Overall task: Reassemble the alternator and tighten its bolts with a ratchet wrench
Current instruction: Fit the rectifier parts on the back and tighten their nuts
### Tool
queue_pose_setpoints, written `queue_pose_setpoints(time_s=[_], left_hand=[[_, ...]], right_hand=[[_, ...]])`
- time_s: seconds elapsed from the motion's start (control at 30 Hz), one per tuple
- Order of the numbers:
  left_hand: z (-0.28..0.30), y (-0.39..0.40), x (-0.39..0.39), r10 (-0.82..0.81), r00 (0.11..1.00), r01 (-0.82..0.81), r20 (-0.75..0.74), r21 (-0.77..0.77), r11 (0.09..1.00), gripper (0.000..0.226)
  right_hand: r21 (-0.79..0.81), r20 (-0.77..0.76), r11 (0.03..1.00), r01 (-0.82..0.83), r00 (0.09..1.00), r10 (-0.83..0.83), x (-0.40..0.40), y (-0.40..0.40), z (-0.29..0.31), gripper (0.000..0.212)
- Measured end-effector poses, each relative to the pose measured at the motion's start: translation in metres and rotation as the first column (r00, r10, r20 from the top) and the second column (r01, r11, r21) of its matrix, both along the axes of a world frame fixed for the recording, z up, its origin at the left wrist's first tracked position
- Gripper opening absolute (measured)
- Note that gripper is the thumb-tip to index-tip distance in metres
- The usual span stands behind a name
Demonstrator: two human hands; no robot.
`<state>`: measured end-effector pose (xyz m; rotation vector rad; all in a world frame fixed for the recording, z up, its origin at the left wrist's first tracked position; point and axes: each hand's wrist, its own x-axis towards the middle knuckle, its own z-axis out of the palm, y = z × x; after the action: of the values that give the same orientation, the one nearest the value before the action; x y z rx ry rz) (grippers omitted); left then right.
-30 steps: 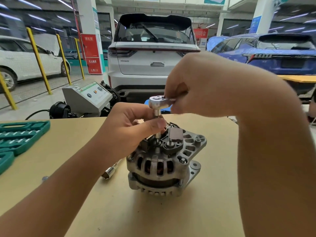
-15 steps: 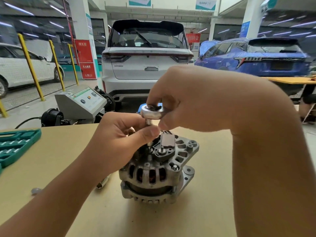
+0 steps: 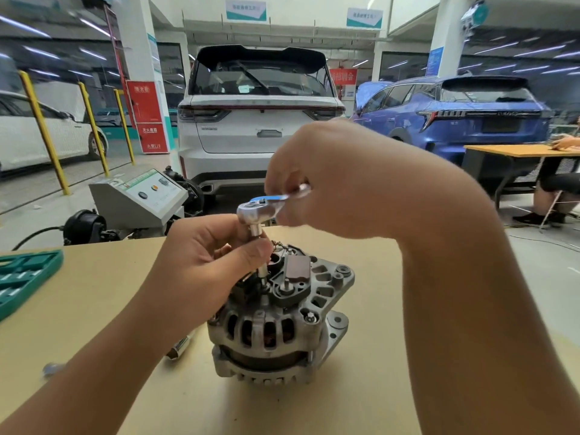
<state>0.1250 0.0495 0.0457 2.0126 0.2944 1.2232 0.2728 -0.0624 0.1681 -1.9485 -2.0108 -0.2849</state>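
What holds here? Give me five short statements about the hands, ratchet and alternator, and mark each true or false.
1. The right hand grips the ratchet handle. True.
2. The left hand lies flat on the table. False: it pinches the extension below the ratchet head.
3. The alternator stands on the table. True.
4. The green tray is right of the alternator. False: it is left.
5. A loose socket lies on the table. True.
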Motion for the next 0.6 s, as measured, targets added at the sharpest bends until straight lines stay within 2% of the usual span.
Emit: queue_pose_setpoints(time_s=[0.1, 0.2, 0.27, 0.33, 0.43, 0.53, 0.6], left_hand=[[-0.0033, -0.0072, 0.0078, 0.043, 0.998, -0.044, 0.046, 0.021, 0.999, 0.01], [-0.0045, -0.0053, 0.0077, 0.046, 0.999, -0.047, 0.03, 0.029, 0.998, 0.007], [-0.0043, -0.0018, 0.0029, 0.009, 1.0, -0.009, 0.027, 0.002, 1.0, 0.016], [-0.0041, -0.0013, 0.0006, 0.0, 0.999, 0.001, 0.035, -0.019, 1.0, 0.023], [-0.0055, -0.0066, 0.006, 0.063, 0.996, -0.063, 0.069, -0.008, 0.998, 0.02], [-0.0064, -0.0081, 0.0079, 0.092, 0.993, -0.094, 0.067, 0.03, 0.995, 0.015], [-0.0068, -0.0056, 0.0058, 0.078, 0.996, -0.079, 0.047, 0.012, 0.997, 0.012]], right_hand=[[-0.046, 0.055, 0.999, -0.025, 0.998, 0.027, -0.0039, -0.0035, 0.0022, 0.019], [-0.052, -0.046, 0.998, -0.047, 0.998, 0.045, 0.0, -0.0047, 0.0046, 0.024], [-0.036, -0.06, 0.999, -0.024, 0.998, 0.022, 0.0025, -0.0011, 0.0019, 0.03], [-0.019, -0.013, 1.0, 0.019, 1.0, -0.019, 0.0007, 0.0015, -0.0001, 0.028], [-0.032, 0.083, 0.999, 0.009, 0.997, -0.007, -0.0026, -0.0011, 0.0009, 0.019], [-0.044, 0.0, 0.999, -0.023, 1.0, 0.023, -0.0008, -0.0044, 0.0036, 0.031], [-0.049, -0.072, 0.999, 0.009, 0.997, -0.013, 0.0012, -0.0019, 0.0013, 0.029]])
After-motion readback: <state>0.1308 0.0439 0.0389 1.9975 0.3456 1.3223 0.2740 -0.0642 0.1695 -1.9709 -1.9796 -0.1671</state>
